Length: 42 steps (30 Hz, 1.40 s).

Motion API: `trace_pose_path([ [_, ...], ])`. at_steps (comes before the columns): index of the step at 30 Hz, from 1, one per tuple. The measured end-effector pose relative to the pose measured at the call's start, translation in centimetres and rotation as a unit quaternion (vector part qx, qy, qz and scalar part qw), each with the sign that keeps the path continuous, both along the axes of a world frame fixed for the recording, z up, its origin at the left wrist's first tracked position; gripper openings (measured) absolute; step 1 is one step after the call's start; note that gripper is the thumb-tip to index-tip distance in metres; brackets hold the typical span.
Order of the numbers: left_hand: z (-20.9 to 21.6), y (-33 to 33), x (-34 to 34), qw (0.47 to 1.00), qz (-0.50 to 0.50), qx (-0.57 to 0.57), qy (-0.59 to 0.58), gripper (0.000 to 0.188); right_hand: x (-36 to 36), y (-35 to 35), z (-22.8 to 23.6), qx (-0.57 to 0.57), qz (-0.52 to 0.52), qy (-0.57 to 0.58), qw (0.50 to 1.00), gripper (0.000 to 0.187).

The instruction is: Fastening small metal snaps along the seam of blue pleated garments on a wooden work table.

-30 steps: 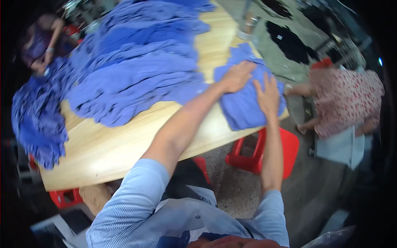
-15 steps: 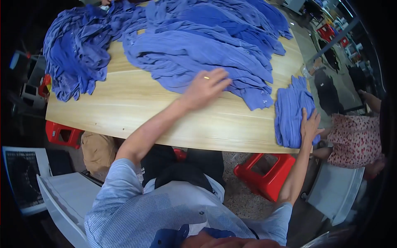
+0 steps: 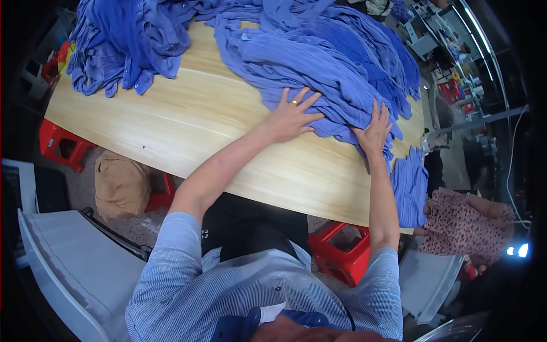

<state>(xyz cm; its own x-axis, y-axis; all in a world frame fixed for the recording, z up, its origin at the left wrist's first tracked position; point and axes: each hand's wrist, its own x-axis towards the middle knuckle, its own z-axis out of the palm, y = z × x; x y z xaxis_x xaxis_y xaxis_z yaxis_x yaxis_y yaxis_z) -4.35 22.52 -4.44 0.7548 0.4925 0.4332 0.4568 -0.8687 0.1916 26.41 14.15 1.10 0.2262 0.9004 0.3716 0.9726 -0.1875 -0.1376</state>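
A long heap of crumpled blue garments (image 3: 290,57) stretches over the wooden table (image 3: 188,119). My left hand (image 3: 289,118) rests on its near edge, fingers spread across the cloth. My right hand (image 3: 374,132) lies on the heap's right end, fingers stretched out and a little apart. Beside my right forearm is a smaller blue garment bundle (image 3: 410,188), gathered on the table's right edge and partly hidden by that arm.
Another pile of blue garments (image 3: 128,45), with small buttons showing, lies at the far left. Red stools (image 3: 342,251) stand under the table's near side, by a tan sack (image 3: 121,183). Near the right edge is another person in a patterned garment (image 3: 464,222).
My right hand has moved left, from the small bundle onto the right end of the large heap. My left hand has stayed at the heap's near edge, fingers now spread. The view has shifted.
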Motion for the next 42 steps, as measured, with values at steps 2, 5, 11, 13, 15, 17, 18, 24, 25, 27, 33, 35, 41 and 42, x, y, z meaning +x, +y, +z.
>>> trace_pose_path([
  [2, -0.5, 1.0, 1.3, 0.999, 0.006, -0.029, -0.015, 0.05, 1.6, 1.4, -0.8, 0.011, 0.003, -0.02, 1.0, 0.129],
  [5, -0.9, 1.5, 3.0, 0.999, 0.032, -0.033, -0.022, 0.049, 3.3, 3.2, -1.6, 0.028, 0.013, -0.038, 0.999, 0.125],
  [11, -0.8, 0.7, 2.0, 0.996, -0.003, -0.014, -0.088, 0.052, 3.2, 2.2, 3.3, -0.143, 0.008, 0.026, 0.989, 0.124],
  [13, -0.2, 0.2, 1.6, 0.992, -0.026, 0.005, -0.126, 0.051, 4.6, 1.9, 5.7, -0.072, 0.119, 0.265, 0.954, 0.116],
  [15, 0.3, 0.2, 0.7, 0.975, -0.04, -0.02, -0.22, 0.044, 3.2, 1.8, 5.3, 0.025, 0.109, 0.238, 0.965, 0.101],
  [17, 0.5, 0.5, -0.1, 0.965, -0.008, 0.015, -0.262, 0.036, 1.0, 2.6, 4.5, 0.086, 0.074, 0.217, 0.97, 0.088],
  [18, 0.6, 0.5, -0.3, 0.948, 0.027, -0.152, -0.28, 0.03, 0.5, 3.0, 3.6, 0.097, 0.05, 0.29, 0.951, 0.072],
  [24, -1.5, 3.8, -3.1, 0.578, 0.081, -0.634, -0.508, 0.041, 2.0, 2.1, -1.0, 0.18, 0.096, 0.844, 0.496, 0.038],
  [25, -1.5, 3.6, -3.2, 0.444, -0.049, -0.673, -0.589, 0.057, 3.7, 1.2, -2.3, 0.152, 0.101, 0.869, 0.461, 0.037],
  [27, -1.0, 3.0, -3.2, 0.41, -0.08, -0.69, -0.592, 0.061, 6.2, -0.5, -5.6, 0.121, 0.189, 0.888, 0.402, 0.037],
  [33, 0.7, 1.9, -5.9, 0.327, -0.215, -0.683, -0.617, 0.074, 5.8, -3.9, -5.7, 0.159, 0.159, 0.858, 0.461, 0.035],
  [35, 1.8, 0.3, -7.2, 0.285, -0.184, -0.685, -0.645, 0.08, 4.4, -6.1, -4.6, 0.178, 0.151, 0.823, 0.518, 0.038],
  [41, 2.3, -6.0, -11.4, 0.33, -0.014, -0.729, -0.6, 0.07, 5.6, -14.8, -5.7, 0.114, -0.222, 0.933, 0.258, 0.048],
  [42, 2.1, -7.6, -13.3, 0.359, 0.029, -0.723, -0.59, 0.068, 3.6, -15.8, -5.9, 0.109, -0.226, 0.934, 0.253, 0.048],
])
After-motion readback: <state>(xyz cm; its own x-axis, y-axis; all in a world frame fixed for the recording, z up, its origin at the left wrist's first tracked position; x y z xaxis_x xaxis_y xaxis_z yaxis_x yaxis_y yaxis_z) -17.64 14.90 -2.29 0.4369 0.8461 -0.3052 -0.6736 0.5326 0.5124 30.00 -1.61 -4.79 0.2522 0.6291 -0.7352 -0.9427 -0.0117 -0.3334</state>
